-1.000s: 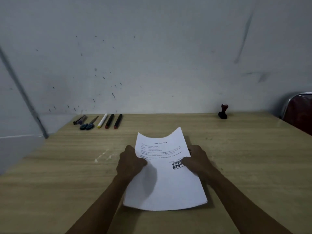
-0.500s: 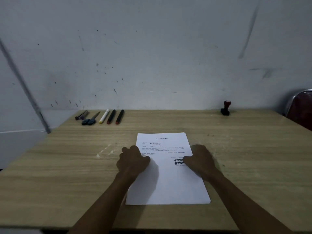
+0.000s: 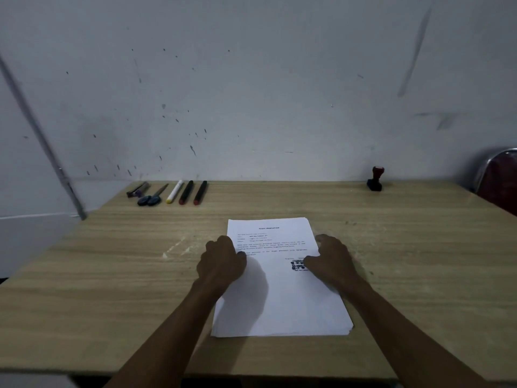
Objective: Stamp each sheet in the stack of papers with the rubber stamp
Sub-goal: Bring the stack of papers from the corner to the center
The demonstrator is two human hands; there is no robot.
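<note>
Gripping the stack of papers [image 3: 279, 292] by its side edges, left hand [image 3: 221, 263] and right hand [image 3: 330, 260] fingers curled; rubber stamp [image 3: 375, 179] far right, well apart

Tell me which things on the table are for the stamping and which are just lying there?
For the stamping: stack of papers, rubber stamp, left hand, right hand.

Just lying there: scissors, white marker, two dark markers, small dark item, chair.

Bare forearms (no sleeves), ringless hands [image 3: 223, 261].
</note>
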